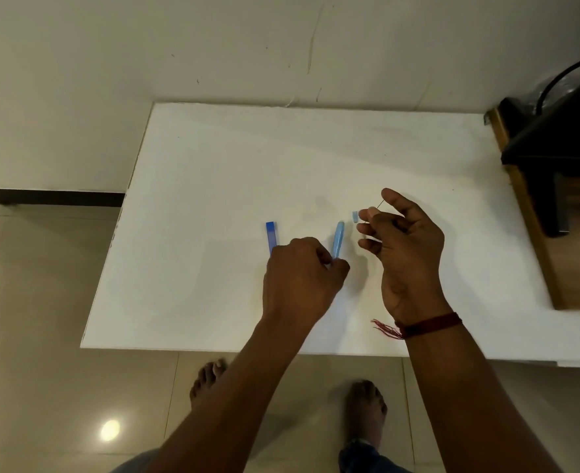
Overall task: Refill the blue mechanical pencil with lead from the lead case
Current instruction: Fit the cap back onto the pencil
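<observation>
The blue mechanical pencil is gripped in the left hand, whose fingers are curled round its lower part. Only the upper length of the barrel is seen, rising out of the fist and pointing toward the far edge of the desk. The hand is held over the middle of the desk, nearer the front edge than the far one.

The lead case, a slim blue stick, is seen on the desk just left of the left hand. Its near end is hidden behind the knuckles and its long side runs toward the far edge.

A thin dark lead is pinched between the thumb and forefinger of the right hand, while the other fingers are loosely spread. The hand is held to the right of the pencil, close to it but not touching.

A small light-blue cap is seen just beside the right fingertips. Whether it lies on the desk or is held cannot be told.

A red thread bracelet is worn on the right wrist. Dark furniture is placed against the right edge of the desk. Bare feet are seen on the tiled floor below the front edge.
</observation>
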